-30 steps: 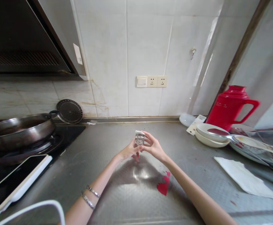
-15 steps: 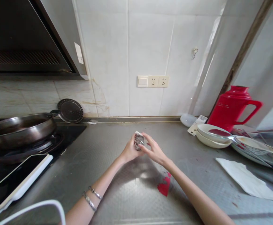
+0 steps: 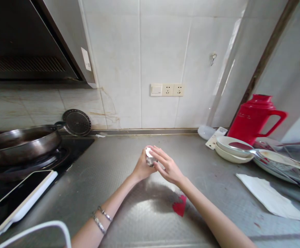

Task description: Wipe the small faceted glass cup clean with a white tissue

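Note:
Over the middle of the steel counter, my left hand (image 3: pixel 141 168) is wrapped round a small crumpled silver-and-white piece (image 3: pixel 149 160) that looks like foil or paper. My right hand (image 3: pixel 171 170) comes in from the other side, its fingers bent over the white top and its thumb at the lower edge. The fingers hide much of the piece, so its exact kind does not show. A torn-edged red scrap (image 3: pixel 179 206) lies flat on the counter, below and left of my right forearm.
At left, a steel pan (image 3: pixel 23 143) sits on a black stove, with a phone (image 3: pixel 18 199) and white cable in front. On the right are a red thermos (image 3: pixel 253 119), stacked bowls (image 3: pixel 234 158), plates with utensils and a white napkin (image 3: pixel 271 198).
The fingers of my right hand have moved left and closed over the top of the silver-and-white piece. More white shows on its top now. My left hand has stayed nearly in place.

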`<state>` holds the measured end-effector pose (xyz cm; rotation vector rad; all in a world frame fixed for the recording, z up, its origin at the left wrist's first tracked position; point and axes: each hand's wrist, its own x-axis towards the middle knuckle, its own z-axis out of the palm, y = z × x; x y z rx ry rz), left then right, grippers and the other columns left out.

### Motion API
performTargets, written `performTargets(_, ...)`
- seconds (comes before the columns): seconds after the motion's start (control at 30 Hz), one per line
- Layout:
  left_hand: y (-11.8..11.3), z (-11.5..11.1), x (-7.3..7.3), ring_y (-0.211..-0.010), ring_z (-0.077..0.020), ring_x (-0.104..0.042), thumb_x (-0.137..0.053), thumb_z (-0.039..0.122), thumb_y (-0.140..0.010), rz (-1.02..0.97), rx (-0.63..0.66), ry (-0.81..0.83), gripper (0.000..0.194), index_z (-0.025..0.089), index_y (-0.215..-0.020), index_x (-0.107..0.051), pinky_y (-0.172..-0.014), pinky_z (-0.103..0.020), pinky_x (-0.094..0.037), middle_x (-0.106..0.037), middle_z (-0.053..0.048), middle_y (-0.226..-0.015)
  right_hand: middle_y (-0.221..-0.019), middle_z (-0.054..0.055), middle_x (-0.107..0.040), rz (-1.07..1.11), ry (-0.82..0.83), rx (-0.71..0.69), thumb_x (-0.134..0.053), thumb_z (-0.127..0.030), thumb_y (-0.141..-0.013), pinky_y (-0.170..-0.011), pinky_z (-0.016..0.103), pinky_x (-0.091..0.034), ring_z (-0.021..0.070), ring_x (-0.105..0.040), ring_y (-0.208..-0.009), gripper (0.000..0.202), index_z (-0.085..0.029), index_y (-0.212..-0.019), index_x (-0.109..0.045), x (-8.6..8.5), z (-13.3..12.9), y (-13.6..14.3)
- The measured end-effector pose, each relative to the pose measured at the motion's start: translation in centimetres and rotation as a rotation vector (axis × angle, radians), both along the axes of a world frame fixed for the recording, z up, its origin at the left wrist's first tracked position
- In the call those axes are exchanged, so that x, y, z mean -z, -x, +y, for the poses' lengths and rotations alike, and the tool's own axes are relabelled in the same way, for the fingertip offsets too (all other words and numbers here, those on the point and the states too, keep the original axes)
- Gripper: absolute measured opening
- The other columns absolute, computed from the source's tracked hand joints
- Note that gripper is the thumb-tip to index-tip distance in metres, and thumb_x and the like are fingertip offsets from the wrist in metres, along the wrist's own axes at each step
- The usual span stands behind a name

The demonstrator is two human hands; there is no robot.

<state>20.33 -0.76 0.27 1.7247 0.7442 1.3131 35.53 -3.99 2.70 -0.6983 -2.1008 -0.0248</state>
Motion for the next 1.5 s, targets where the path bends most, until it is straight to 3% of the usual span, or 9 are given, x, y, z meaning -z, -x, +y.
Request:
performTargets(0.13,0.0,-0.2,-0.1,-0.110,-0.0222,-0.057,-0.070,0.011,-0.060,0.103,-0.082,-0.179,0.075,0.023,-0.126,-0.036,-0.095,-0.036,-0.045,-0.054,-0.009,-0.124,-0.139,0.003,-0.051,0.147,0.040,0.020,-0.041,-0.020,-0.096,-0.108,0.046,-0.040,0.0216,-0.047,-0.130,0.042,-0.032,-0.135,-0.049,0.5,0.6,-0.1)
performTargets(0.33,0.0,0.2,0.7,-0.109,-0.0239,-0.058,-0.071,0.010,-0.058,0.120,-0.100,-0.147,0.080,0.021,-0.127,-0.031,-0.096,-0.039,-0.044,-0.055,-0.011,-0.121,-0.124,0.005,-0.064,0.238,-0.074,-0.026,-0.052,-0.017,-0.092,-0.101,0.043,-0.049,0.0225,-0.056,-0.121,0.033,-0.029,-0.120,-0.063,1.0,0.7,0.4)
performTargets(0.53,-0.2,0.1,1.2,-0.106,-0.0236,-0.059,-0.076,0.015,-0.059,0.115,-0.041,-0.134,0.086,0.021,-0.128,-0.025,-0.101,-0.042,-0.041,-0.058,-0.011,-0.117,-0.114,0.002,-0.069,0.204,-0.180,-0.127,-0.054,-0.011,-0.089,-0.102,0.045,-0.049,0.0229,-0.060,-0.115,0.040,-0.031,-0.123,-0.061,0.9,0.2,0.9)
performTargets(0.8,-0.4,-0.4,0.9,-0.107,-0.0233,-0.056,-0.071,0.012,-0.060,0.111,-0.165,-0.181,0.077,0.021,-0.126,-0.032,-0.093,-0.037,-0.044,-0.054,-0.009,-0.118,-0.110,0.001,-0.071,0.431,0.062,0.044,-0.056,-0.018,-0.089,-0.094,0.039,-0.055,0.0232,-0.066,-0.105,0.027,-0.031,-0.108,-0.070,0.5,0.2,0.7)
performTargets(1.07,-0.2,-0.2,0.5,-0.084,-0.0173,-0.060,-0.074,0.018,-0.059,-0.014,-0.150,-0.111,0.076,0.021,-0.121,-0.031,-0.081,-0.033,-0.048,-0.058,-0.002,-0.098,-0.113,0.004,-0.070,0.155,-0.130,-0.136,-0.049,-0.010,-0.091,-0.105,0.038,-0.047,0.0196,-0.060,-0.116,0.039,-0.027,-0.126,-0.059,1.3,-0.1,1.4)
performTargets(1.3,-0.8,-0.5,1.2,-0.105,-0.0226,-0.058,-0.072,0.011,-0.057,0.028,-0.103,-0.157,0.078,0.021,-0.124,-0.033,-0.093,-0.037,-0.046,-0.056,-0.008,-0.117,-0.113,0.001,-0.070,0.323,-0.018,0.019,-0.051,-0.017,-0.092,-0.099,0.036,-0.052,0.0204,-0.064,-0.109,0.030,-0.029,-0.113,-0.068,0.8,0.0,1.2)
performTargets(1.5,-0.8,-0.9,0.9,-0.110,-0.0244,-0.056,-0.067,0.005,-0.055,0.104,-0.155,-0.233,0.076,0.021,-0.123,-0.036,-0.095,-0.037,-0.044,-0.052,-0.010,-0.123,-0.099,0.003,-0.075,0.489,0.147,0.156,-0.057,-0.024,-0.088,-0.077,0.033,-0.061,0.0234,-0.072,-0.088,0.020,-0.027,-0.101,-0.073,0.5,0.6,0.7)
